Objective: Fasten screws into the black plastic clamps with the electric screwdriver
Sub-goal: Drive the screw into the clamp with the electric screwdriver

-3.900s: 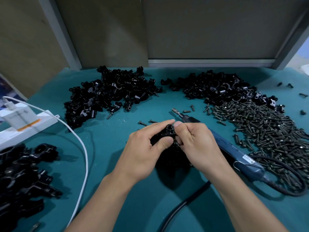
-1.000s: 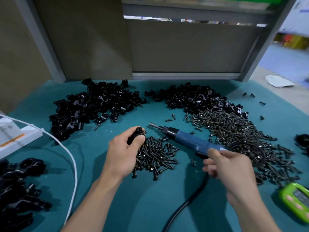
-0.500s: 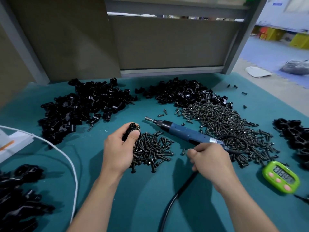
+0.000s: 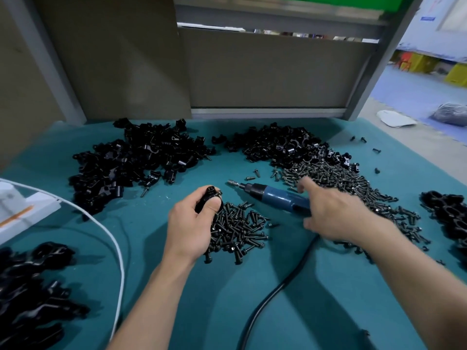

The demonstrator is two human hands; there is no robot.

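Observation:
My left hand (image 4: 189, 228) grips a black plastic clamp (image 4: 209, 194) upright, its round opening facing up, just left of a small heap of black screws (image 4: 240, 231). The blue electric screwdriver (image 4: 275, 197) lies on the teal mat with its bit pointing left. My right hand (image 4: 333, 215) hovers over the tool's rear end, motion-blurred. Its fingers are spread and stretch toward the large screw pile (image 4: 341, 180). It holds nothing that I can see.
Loose clamp piles lie at the back left (image 4: 131, 162) and back centre (image 4: 278, 145). Joined clamps sit at the near left (image 4: 30, 286) and far right (image 4: 447, 213). A white cable (image 4: 118, 248), a power strip (image 4: 20, 210) and the screwdriver's black cord (image 4: 278, 289) cross the mat.
My right hand left the screwdriver's handle end and moved forward over the tool, fingers now spread toward the large screw pile. My left hand still holds the clamp.

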